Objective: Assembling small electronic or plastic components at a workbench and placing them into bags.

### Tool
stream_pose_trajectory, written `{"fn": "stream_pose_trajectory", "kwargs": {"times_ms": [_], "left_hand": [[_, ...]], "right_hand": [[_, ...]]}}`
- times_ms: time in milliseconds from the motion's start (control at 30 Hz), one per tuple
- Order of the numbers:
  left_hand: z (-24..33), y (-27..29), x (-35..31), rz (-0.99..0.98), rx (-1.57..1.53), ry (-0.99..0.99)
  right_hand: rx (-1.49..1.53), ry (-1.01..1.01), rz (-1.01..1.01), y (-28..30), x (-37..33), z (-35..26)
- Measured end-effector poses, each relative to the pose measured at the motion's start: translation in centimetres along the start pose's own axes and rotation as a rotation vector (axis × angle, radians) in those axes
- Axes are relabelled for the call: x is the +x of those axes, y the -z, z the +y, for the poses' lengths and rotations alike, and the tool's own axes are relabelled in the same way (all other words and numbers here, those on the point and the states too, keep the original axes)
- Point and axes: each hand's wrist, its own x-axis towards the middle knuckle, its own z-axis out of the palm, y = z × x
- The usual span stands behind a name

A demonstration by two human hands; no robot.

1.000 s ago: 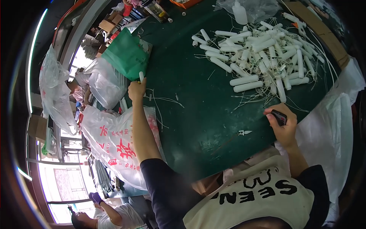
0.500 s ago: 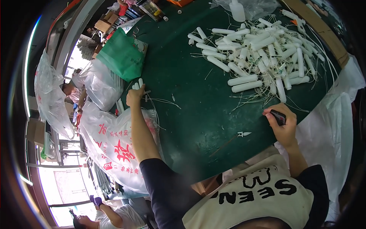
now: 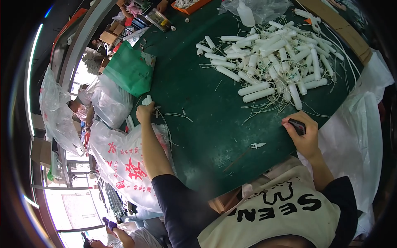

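Note:
At the table's left edge, my left hand (image 3: 144, 112) is closed round a few white tubes (image 3: 147, 99); their ends stick out past my fingers and thin white wires trail to the right. My right hand (image 3: 305, 134) is curled round a small black handheld object (image 3: 297, 126) near the table's right front edge; its kind cannot be made out. Just beyond that hand lies a large heap of white tubes (image 3: 271, 51) with tangled thin wires. A small white pointed piece (image 3: 258, 145) rests on the green table (image 3: 198, 136) between my arms.
A green bag (image 3: 131, 68) stands at the far left. A white plastic sack with red print (image 3: 130, 165) leans against the left edge. At the back are a white squeeze bottle (image 3: 246, 15), clear plastic film (image 3: 273, 9) and an orange tray (image 3: 194, 7). Other people sit beyond the left side.
The view has turned slightly, so the heap appears further left and more of the orange tray shows. Both hands keep their grip, with little movement over the table.

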Motion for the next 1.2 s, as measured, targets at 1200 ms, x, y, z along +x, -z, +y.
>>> {"fn": "stream_pose_trajectory", "kwargs": {"times_ms": [1200], "left_hand": [[12.7, 4.1, -27.4, -0.167, -0.091, -1.177]], "right_hand": [[0.050, 0.021, 0.041, 2.5, -3.5, -0.9]]}}
